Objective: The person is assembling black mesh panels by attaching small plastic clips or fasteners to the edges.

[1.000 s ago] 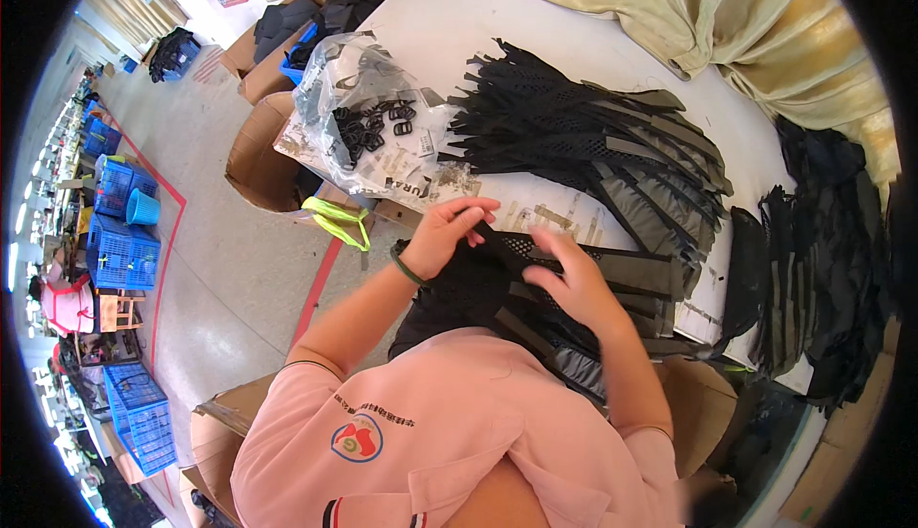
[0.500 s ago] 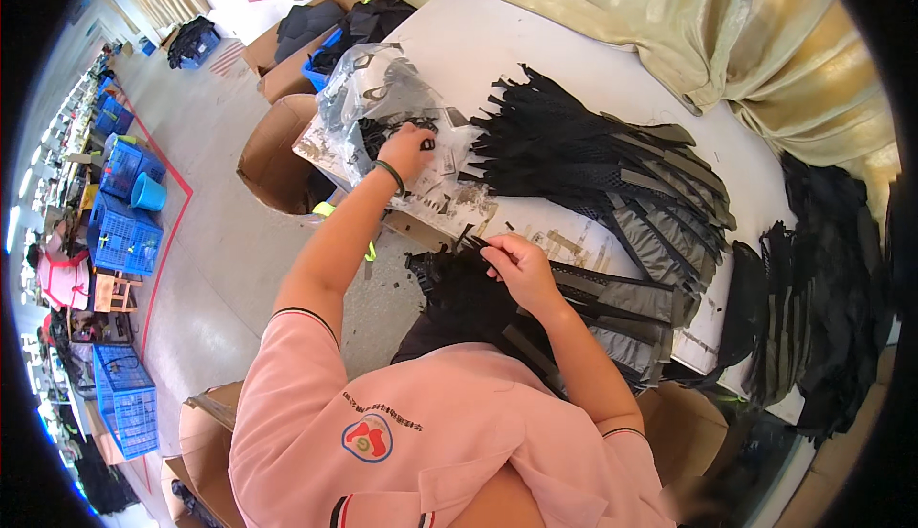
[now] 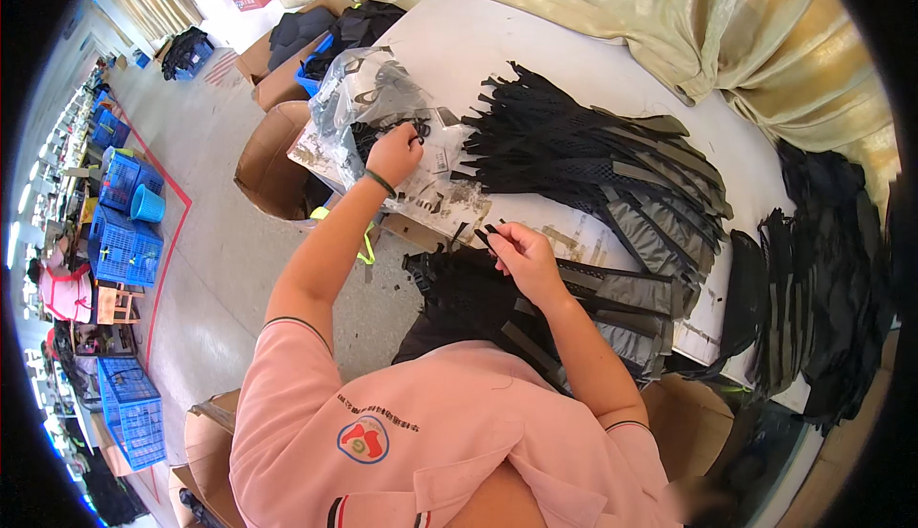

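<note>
Left hand at a bag of black buckles, right hand pinching a black strap.
The left hand point(image 3: 394, 153) reaches to the mouth of a clear plastic bag point(image 3: 356, 98) on the corner of the white table point(image 3: 449, 35), its fingers curled at the black plastic buckles point(image 3: 363, 138) heaped there; whether it grips one, I cannot tell. The right hand point(image 3: 524, 255) pinches the end of a black strap point(image 3: 491, 231) between thumb and fingers, above the dark fabric piled at the person's lap. Just beside the table corner stands an open cardboard box point(image 3: 260, 160), its contents mostly hidden; behind it, a blue crate point(image 3: 308, 83) holds black fabric. On the floor to the left, a light-blue basket point(image 3: 147, 205) sits against blue plastic crates point(image 3: 122, 249).
</note>
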### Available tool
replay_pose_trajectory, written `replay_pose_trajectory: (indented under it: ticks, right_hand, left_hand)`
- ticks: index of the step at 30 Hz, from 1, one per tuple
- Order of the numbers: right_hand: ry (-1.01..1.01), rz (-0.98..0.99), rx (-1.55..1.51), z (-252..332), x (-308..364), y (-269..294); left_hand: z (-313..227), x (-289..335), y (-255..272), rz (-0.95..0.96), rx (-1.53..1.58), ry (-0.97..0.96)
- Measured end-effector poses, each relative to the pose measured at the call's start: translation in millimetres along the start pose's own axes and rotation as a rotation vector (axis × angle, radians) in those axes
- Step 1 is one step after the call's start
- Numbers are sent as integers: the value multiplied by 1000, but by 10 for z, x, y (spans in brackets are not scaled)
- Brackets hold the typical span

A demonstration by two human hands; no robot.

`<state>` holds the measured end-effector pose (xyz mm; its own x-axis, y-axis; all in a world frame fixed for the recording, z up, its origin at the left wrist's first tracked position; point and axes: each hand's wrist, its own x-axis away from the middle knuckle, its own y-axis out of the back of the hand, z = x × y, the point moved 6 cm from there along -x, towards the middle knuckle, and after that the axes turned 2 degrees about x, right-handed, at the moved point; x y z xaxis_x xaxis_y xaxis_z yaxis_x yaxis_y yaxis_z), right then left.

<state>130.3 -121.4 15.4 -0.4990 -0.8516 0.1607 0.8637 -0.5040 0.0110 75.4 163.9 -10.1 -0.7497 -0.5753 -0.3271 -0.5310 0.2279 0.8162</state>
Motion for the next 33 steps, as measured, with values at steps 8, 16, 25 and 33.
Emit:
replay_pose_trajectory:
  ticks: [8,16,25,33]
  right_hand:
    - [4,11,-154,115,2,203]
    - [-118,115,-375,20,79,221]
    - [-166,239,-429,-17,177,134]
    - [-121,243,-137,60,248,134]
  left_hand:
    - [-1180,823,132,468,1404,378]
    - [-1502,1219,-42,676,1819,425]
    - [-1597,1286,-116,807,1855,483]
    - [-1596,1312,-163,820,1784,451]
